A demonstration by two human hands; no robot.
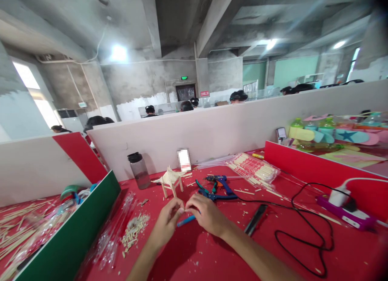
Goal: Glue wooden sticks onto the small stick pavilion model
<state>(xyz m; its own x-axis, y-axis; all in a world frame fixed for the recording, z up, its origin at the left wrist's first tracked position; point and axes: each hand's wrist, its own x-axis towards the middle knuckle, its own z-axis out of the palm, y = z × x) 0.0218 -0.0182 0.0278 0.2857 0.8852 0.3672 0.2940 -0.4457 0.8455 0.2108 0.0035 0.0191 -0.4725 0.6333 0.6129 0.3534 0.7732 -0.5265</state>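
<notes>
My left hand [167,224] and my right hand [205,214] meet over the red table [218,256], fingertips pinched together at a small pale wooden piece [182,210]. A blue pen-like tool [186,221] lies under my right hand; whether that hand holds it I cannot tell. Just behind the hands stands a small structure of wooden sticks [171,180]. A blue glue gun [220,181] and blue-handled pliers [209,193] lie right of it.
A dark-lidded bottle [138,170] stands at the back left. Stick packets [256,170] lie at the back right. A black cable [306,216] loops to a purple power strip [348,212]. Wood scraps [133,230] lie left. A green divider [72,232] borders the left side.
</notes>
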